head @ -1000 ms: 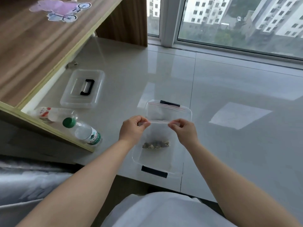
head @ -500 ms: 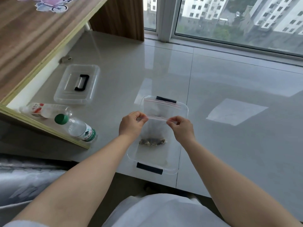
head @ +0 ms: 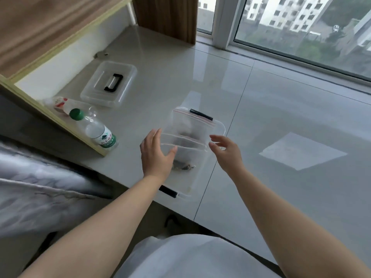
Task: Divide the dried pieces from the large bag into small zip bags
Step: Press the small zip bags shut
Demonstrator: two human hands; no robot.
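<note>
A clear plastic box (head: 220,127) with black latches stands on the pale sill top in front of me. Inside it lies a small clear zip bag (head: 187,151) with a clump of brown dried pieces (head: 183,167) near its lower end. Another clear zip bag (head: 192,121) with a red seal line lies at the box's far end. My left hand (head: 156,155) hovers at the small bag's left edge, fingers spread, thumb over the bag. My right hand (head: 226,153) is just right of the bag, fingers apart and holding nothing.
The box's clear lid (head: 120,81) with a black handle lies to the far left. A green-capped water bottle (head: 96,129) and a second bottle (head: 60,102) lie by a wooden desk edge (head: 50,115). A window (head: 301,27) runs along the back. Grey bedding (head: 40,187) is at left.
Both hands were pinching the small bag's top edge above the box; now they have let go and opened, and the bag lies in the box. The view has swung to the right.
</note>
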